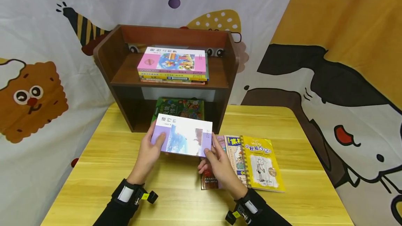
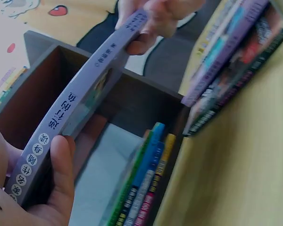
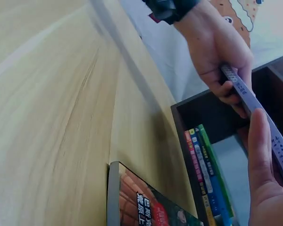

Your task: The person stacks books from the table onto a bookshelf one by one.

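Observation:
A purple-and-white paperback book (image 1: 185,136) is held up above the table, cover facing up, in front of the shelf. My left hand (image 1: 150,152) grips its left end, thumb on the cover and fingers beneath. At the right end my right hand (image 1: 221,166) pinches the near corner, its thumb on top. The left wrist view shows the book's lilac spine (image 2: 68,106) between both hands. In the right wrist view, fingers of the left hand (image 3: 221,52) curl under the far end of the spine.
A brown two-tier shelf (image 1: 114,65) stands at the back of the wooden table (image 1: 103,170). A pink-topped book stack (image 1: 172,63) lies on its upper tier, a green book (image 1: 180,107) on the lower. Right of the hands lie overlapping books, with a yellow book (image 1: 263,165) outermost.

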Available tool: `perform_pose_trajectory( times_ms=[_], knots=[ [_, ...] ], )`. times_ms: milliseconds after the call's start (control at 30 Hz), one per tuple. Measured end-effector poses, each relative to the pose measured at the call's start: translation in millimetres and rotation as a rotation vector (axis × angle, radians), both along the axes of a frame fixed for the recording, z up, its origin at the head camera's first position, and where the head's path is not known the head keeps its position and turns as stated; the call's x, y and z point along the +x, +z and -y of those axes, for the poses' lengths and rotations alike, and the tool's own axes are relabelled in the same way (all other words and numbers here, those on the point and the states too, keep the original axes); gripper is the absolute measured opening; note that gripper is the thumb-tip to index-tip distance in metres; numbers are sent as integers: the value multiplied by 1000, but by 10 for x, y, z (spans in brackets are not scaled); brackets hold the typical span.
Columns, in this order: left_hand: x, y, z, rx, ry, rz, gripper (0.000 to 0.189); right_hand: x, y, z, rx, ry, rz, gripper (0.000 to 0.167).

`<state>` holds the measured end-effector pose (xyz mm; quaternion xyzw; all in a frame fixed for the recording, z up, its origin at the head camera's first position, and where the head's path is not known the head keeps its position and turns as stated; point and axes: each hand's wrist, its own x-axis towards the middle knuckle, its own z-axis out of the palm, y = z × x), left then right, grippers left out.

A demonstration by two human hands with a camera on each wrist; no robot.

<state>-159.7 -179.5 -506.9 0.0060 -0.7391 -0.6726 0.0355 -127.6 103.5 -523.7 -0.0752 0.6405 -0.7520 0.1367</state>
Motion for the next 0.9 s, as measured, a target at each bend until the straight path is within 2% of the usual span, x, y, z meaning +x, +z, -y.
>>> perform_pose_trajectory(
  times_ms=[100,233,467,567,700,800,900],
  knots=[
    [17,-71,13,-5,-5,31,70,-41,-19,21,-1,-26,33,71],
    [6,-128,14,-38,-4,24,71,-135,-22,44,21,-53,84,71],
    [-83,-102,18,-71,-28,49,71,-375,-49,103,86,-93,76,73],
    [-180,-78,47,-78,-46,50,70,-493,-38,126,105,-100,73,73],
    [-355,-56,126,-130,-62,64,70,-688,-7,164,130,-99,52,71],
    [-492,-67,194,-197,-54,94,72,-832,7,193,158,-94,38,71],
    [-612,-102,251,-215,-44,135,72,-943,5,219,187,-88,37,70]
  ],
)
